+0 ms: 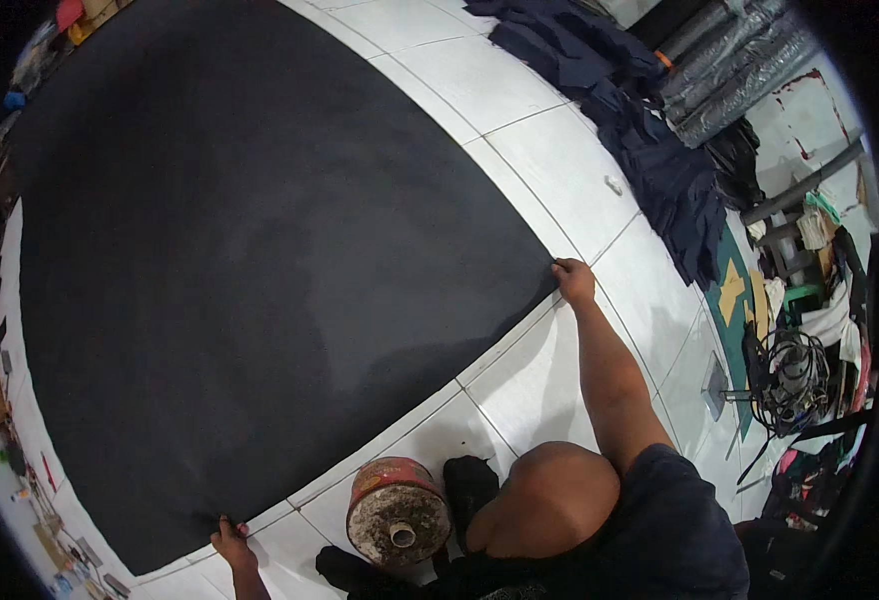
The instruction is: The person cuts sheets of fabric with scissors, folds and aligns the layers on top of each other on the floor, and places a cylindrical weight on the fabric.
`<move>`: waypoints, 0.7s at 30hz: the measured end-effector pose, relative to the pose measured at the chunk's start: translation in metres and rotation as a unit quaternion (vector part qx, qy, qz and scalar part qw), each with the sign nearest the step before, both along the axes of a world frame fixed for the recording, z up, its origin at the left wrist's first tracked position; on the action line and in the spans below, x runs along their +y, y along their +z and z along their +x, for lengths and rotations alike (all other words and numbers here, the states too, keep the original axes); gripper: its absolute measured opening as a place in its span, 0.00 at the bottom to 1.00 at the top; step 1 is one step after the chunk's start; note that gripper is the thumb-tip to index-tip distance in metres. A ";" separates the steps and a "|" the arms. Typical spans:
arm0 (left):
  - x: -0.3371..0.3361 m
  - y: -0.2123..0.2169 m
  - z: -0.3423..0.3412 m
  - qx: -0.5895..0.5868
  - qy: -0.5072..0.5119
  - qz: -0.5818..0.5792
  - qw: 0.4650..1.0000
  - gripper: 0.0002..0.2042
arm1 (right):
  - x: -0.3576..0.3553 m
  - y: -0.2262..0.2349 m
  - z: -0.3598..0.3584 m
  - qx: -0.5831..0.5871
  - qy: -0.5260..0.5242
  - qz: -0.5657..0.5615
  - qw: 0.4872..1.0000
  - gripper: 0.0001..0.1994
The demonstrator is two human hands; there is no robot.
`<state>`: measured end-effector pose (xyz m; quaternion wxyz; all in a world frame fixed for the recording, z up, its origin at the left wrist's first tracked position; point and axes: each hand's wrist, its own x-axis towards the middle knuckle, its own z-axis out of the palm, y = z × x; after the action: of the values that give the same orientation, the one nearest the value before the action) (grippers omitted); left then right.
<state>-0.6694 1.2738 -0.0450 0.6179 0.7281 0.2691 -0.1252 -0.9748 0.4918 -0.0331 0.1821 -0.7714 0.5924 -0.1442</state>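
A large sheet of black fabric (260,250) lies spread over the white tiled floor (535,110). At its near right corner, my right hand (575,280) pinches the cloth with the arm stretched out. My left hand (230,543) is closed on the near edge toward the left, its fingertips pressed on the fabric. Between the two hands the near edge runs fairly straight. Faint creases and a lighter patch show on the cloth's surface.
A round red weight with a crusted top and a central tube (400,525) stands by my knee. Dark blue fabric pieces (650,150) are heaped at the far right, beside plastic-wrapped rolls (730,70). Coiled black cables (795,380) and clutter lie right; small items line the left.
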 end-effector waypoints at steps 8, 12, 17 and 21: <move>0.025 -0.005 -0.001 0.007 0.018 0.018 1.000 0.11 | 0.151 0.042 0.090 0.013 0.288 -0.102 0.952 0.20; -0.019 0.006 0.002 0.022 0.023 0.035 0.999 0.12 | 0.259 0.062 0.112 0.053 0.467 -0.031 0.882 0.23; -0.005 0.015 0.003 0.031 0.024 0.023 0.999 0.12 | 0.284 0.039 0.122 0.101 0.523 -0.029 0.846 0.26; -0.006 0.018 0.007 0.021 0.097 -0.057 0.993 0.11 | 0.278 0.046 0.122 0.103 0.536 -0.013 0.838 0.26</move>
<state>-0.6628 1.2673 -0.0268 0.6618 0.6593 0.3440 -0.0954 -0.8528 0.7693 0.0125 0.1592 -0.9810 0.0997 0.0486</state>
